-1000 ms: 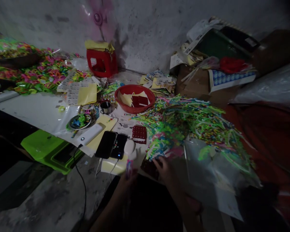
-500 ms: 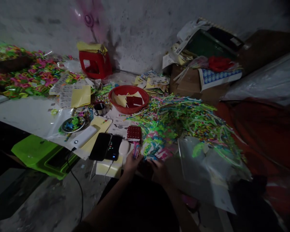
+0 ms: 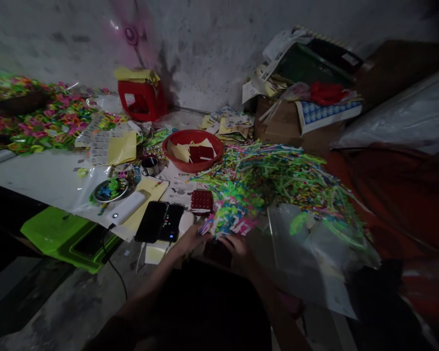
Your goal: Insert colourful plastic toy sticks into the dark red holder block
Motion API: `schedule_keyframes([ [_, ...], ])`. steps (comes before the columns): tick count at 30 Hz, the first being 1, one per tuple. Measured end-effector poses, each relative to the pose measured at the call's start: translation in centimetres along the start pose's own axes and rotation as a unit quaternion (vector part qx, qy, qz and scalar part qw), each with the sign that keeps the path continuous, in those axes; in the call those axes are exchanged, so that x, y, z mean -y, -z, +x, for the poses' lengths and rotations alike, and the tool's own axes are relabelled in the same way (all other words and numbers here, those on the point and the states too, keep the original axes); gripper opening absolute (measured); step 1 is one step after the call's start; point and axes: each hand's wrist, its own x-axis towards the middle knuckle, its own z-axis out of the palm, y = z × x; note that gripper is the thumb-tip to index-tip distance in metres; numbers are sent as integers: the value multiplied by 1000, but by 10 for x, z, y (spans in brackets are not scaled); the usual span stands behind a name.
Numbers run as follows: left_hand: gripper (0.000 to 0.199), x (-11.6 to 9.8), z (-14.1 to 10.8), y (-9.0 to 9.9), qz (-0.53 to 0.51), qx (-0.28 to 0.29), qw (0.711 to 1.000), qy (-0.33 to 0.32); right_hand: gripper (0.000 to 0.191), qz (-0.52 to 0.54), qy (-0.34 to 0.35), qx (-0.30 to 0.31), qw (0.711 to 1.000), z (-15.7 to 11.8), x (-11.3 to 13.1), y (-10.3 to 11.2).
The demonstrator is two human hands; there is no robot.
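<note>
Both hands meet low at the near edge of a heap of small green, blue and pink plastic pieces [image 3: 230,214]. My left hand [image 3: 195,239] has its fingers closed at the heap's left corner; what is in them is too dark to make out. Just to its right, my right hand [image 3: 238,244] has thumb and fingers drawn together at the heap's front, the tips partly lost among the pieces. A dark reddish patch [image 3: 218,253] shows below and between the hands. Beyond my left hand lie a dark red studded block [image 3: 201,201] and a white rounded case [image 3: 186,222].
Two dark phone-like devices [image 3: 151,222] and a white power bank [image 3: 128,207] lie left. Behind stand a red basin [image 3: 192,165], a metal cup [image 3: 149,166] and a small dish [image 3: 111,190]. Thin colourful strips [image 3: 289,165] spread right, beside clear plastic bags [image 3: 289,239].
My left hand has shifted slightly left and down, and the pink and purple piece upright in it no longer shows there. My right hand stays close to the heap's front. The view has moved slightly.
</note>
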Motion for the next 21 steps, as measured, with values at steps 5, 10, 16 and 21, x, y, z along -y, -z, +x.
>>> schedule_keyframes([
  [5,15,-8,3,1,-9,8,1000,8,37,-2,8,12,1000,1,4,3],
  [10,21,-13,-5,-6,-74,-44,996,2,41,-52,-20,11,998,5,3,-2],
  [16,41,-13,-20,-1,-194,-140,969,63,46,-91,-91,3,992,1,16,1],
  [21,40,-27,-45,-1,-336,-132,923,134,41,56,-134,66,987,-28,55,-3],
])
